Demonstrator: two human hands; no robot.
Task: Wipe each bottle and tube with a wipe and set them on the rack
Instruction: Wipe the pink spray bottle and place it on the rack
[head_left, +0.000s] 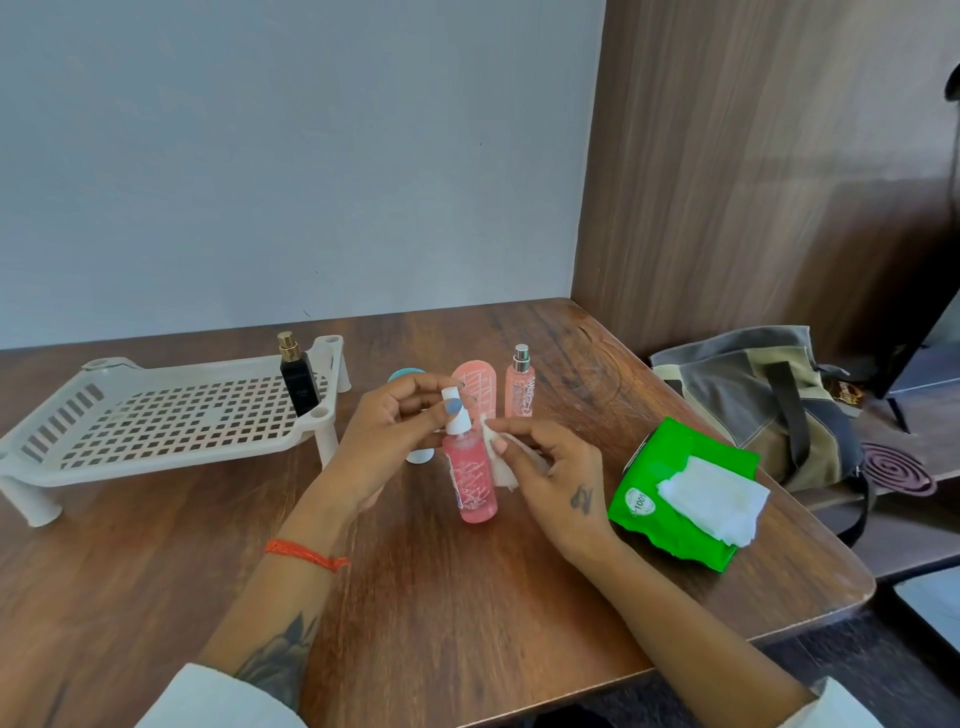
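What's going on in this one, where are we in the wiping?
A person is mid-wipe. The left hand grips the white spray top of a pink bottle, while the right hand pinches a white wipe against its side. Only a black bottle stands on the white rack. A pink tube and a small pink spray bottle wait on the table.

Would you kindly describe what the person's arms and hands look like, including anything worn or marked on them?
Both forearms are bare, with white sleeves pushed up near the elbows. The left hand has a blue-painted thumbnail, an orange thread bracelet at the wrist and a dark floral tattoo on the forearm. The right hand bears a small dark tattoo on its back.
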